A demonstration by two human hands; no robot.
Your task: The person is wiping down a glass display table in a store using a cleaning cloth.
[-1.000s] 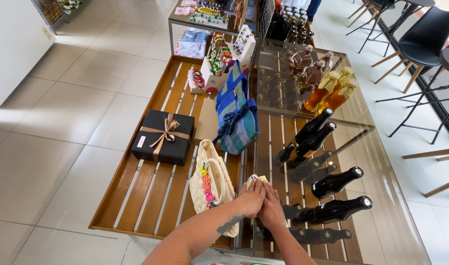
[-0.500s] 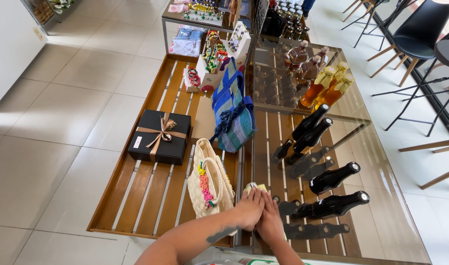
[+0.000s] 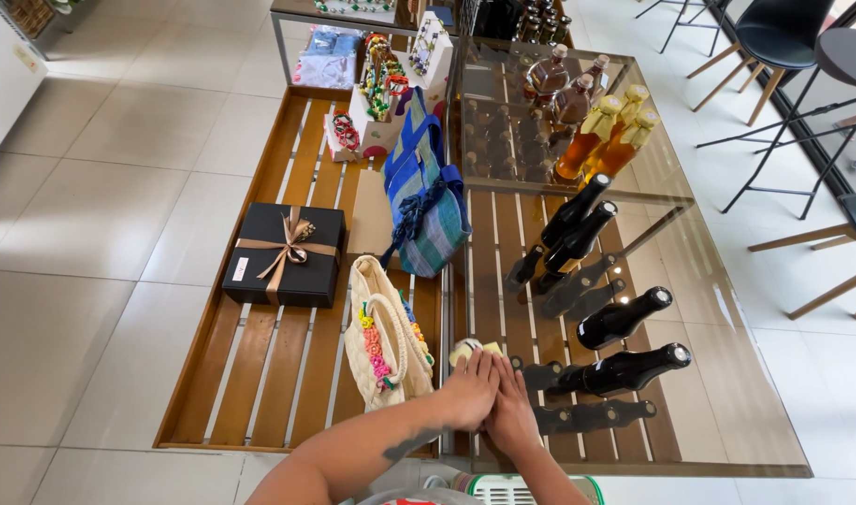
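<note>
My left hand [image 3: 469,391] and my right hand [image 3: 510,411] lie side by side at the near edge of the glass desk [image 3: 727,374], both flat, fingers stretched forward and close together, pressing down on a small pale cloth [image 3: 467,350] whose yellowish corner peeks out past the fingertips. Neither hand grips anything; they are spread, palms down, with the cloth pinned beneath them. I judge this to be the wiping step, early on — the cloth sits at the very front of the glass and the rest of the pane lies ahead.

Just left of my left hand stands a cream woven bag [image 3: 383,339] with coloured beads on its handle, on the wooden slatted platform [image 3: 260,374] below. Just right of my right hand lie dark wine bottles [image 3: 624,369] on their sides, almost touching reach. A move forward calls for a narrow path between bag and bottles, with steady light pressure so nothing rolls.

Farther on sit a black gift box [image 3: 286,254] with a tan ribbon, then a blue striped tote bag [image 3: 426,196] — and beyond that amber bottles [image 3: 604,138] with yellow-wrapped tops. Black chairs [image 3: 783,37] stand at the far right.
</note>
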